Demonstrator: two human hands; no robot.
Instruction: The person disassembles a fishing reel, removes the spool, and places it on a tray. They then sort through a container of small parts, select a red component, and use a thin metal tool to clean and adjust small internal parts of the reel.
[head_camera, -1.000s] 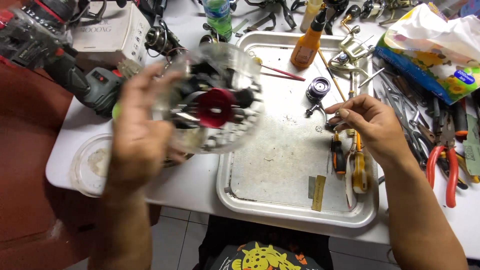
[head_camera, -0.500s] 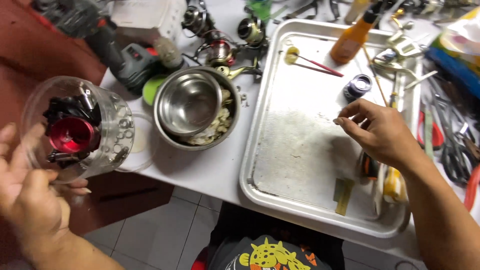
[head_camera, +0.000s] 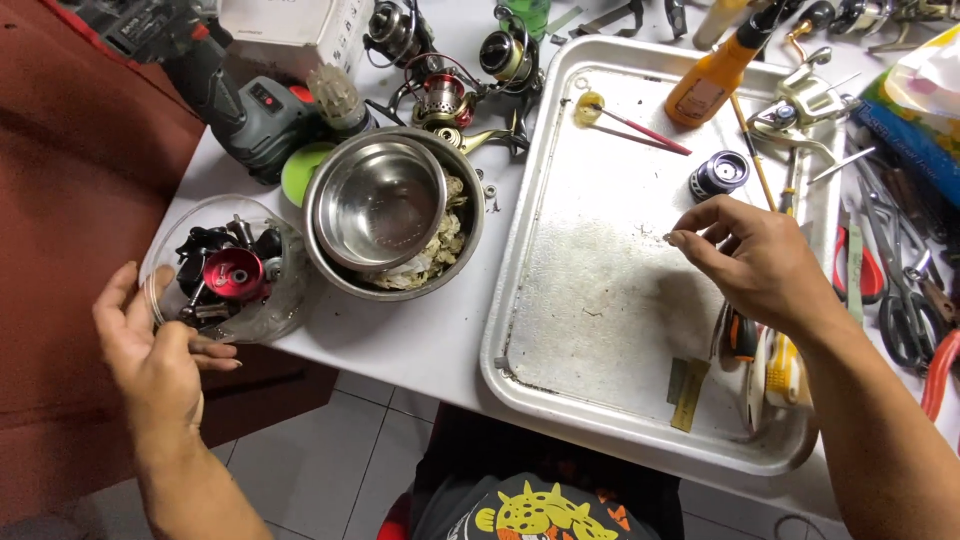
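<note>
At the table's near-left corner, the left hand (head_camera: 150, 345) reaches up, fingers loosely spread, cupping the rim of a clear plastic container (head_camera: 262, 310) filled with dark reel parts and a red spool (head_camera: 233, 273). Beside it, a steel bowl (head_camera: 375, 205) nests in a larger bowl (head_camera: 465, 250) holding pale wadding. The right hand (head_camera: 755, 265) hovers over the metal tray (head_camera: 600, 400), thumb and forefinger pinched on something too small to identify.
</note>
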